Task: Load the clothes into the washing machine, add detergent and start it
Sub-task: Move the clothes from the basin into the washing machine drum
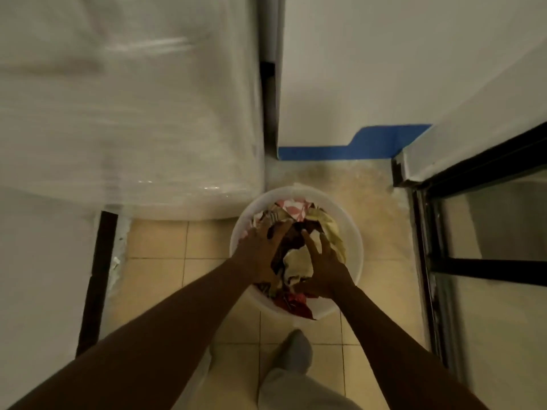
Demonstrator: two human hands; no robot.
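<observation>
Head view looks straight down, and I take the white basin (353,232) on the tiled floor (154,241) as my landmark. The clothes (299,261), a mixed heap of cream, dark and red-patterned pieces, fill the basin to its rim. My left hand (260,255) lies on the heap's left side, fingers spread and pressing into the cloth; I cannot tell if its grip has closed on any piece. My right hand (322,273) is on the heap's right side, fingers splayed, thumb tucked against a cream garment. Just beyond the basin to the left stands a large white appliance wrapped in clear plastic (133,113). A dark-framed glass door (488,247) is to the basin's right. Near the basin's close edge I see a grey-socked foot (296,350).
</observation>
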